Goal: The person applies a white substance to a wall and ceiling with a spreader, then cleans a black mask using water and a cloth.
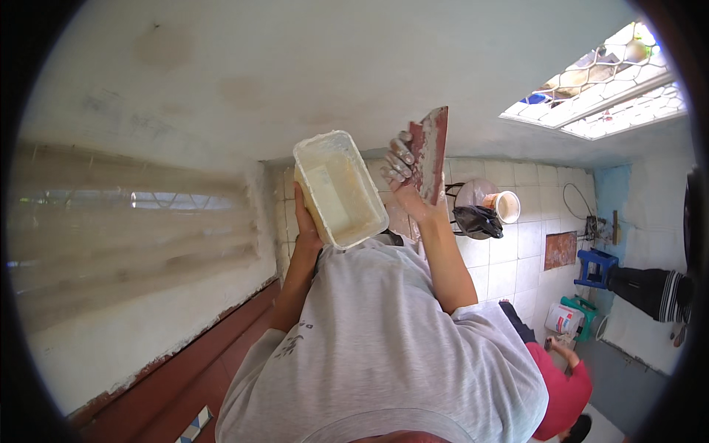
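Observation:
My left hand point(307, 219) grips the near left side of a rectangular whitish plastic tub point(358, 173). Its inner walls are coated with pale plaster, and a thin layer lies at the bottom. To the right of the tub, my right hand point(402, 171) is closed around a reddish plastering float point(434, 151), held upright with its blade smeared with white plaster. White residue covers the fingers of that hand. The float's grip is mostly hidden by my fingers. Ahead of both hands rises a pale wall point(332, 74) with brownish damp-looking patches.
A round stool point(473, 193) carries a white bucket point(507, 207) and a black plastic bag point(478, 221). Further right are a blue stool point(595, 267), a white pail point(563, 318) and a person in red point(565, 391). A grilled window point(598, 81) is upper right; plastic sheeting point(125, 214) hangs left.

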`<state>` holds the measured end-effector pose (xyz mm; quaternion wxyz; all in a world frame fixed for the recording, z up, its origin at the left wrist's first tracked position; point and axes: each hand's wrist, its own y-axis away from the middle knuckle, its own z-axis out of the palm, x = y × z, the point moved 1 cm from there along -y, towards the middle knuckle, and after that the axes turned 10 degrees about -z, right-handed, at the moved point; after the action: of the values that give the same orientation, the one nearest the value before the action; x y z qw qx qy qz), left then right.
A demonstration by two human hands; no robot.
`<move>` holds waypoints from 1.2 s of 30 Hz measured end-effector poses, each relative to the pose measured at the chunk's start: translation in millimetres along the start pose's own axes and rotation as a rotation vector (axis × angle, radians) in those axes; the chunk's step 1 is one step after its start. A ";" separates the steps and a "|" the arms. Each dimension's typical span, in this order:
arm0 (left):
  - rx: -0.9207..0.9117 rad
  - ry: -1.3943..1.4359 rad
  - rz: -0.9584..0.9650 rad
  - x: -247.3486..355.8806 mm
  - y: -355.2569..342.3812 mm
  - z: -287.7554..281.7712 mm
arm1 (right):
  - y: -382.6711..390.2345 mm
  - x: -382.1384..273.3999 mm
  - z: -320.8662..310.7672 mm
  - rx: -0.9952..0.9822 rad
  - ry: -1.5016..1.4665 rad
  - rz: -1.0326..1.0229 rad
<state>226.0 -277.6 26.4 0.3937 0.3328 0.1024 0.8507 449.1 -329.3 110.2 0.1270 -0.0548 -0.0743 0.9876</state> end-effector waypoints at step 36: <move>-0.038 -0.293 0.263 -6.7 19.3 -11.2 | 1.7 27.4 -5.2 0.383 1.561 -0.299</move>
<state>210.3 -294.5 23.0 0.2963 0.4558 -0.0164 0.8391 423.0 -323.2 102.3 0.2799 -0.6936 0.1989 0.6333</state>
